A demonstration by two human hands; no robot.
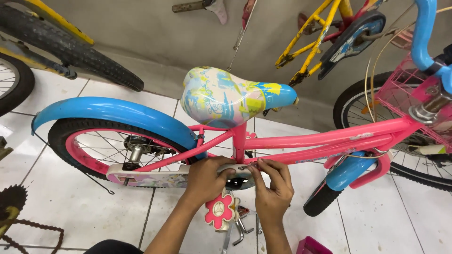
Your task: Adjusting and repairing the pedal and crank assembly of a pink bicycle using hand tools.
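Observation:
A small pink children's bicycle (329, 141) stands side-on on the white tiled floor, with a colourful saddle (226, 96) and a blue rear mudguard (113, 113). My left hand (205, 178) presses on the front end of the pale printed chain guard (146, 178) near the crank. My right hand (273, 181) pinches a small fastener at the top of that guard, just under the frame tube; the fastener is too small to make out. A pink flower-shaped pedal (220, 210) hangs below my hands.
A pink basket (407, 91) sits at the bicycle's front. A yellow bike frame (315, 37) hangs on the grey wall. Black tyres (70, 47) lie at upper left. A chainring with chain (14, 207) is at the lower left. Metal tools (238, 230) lie beneath the pedal.

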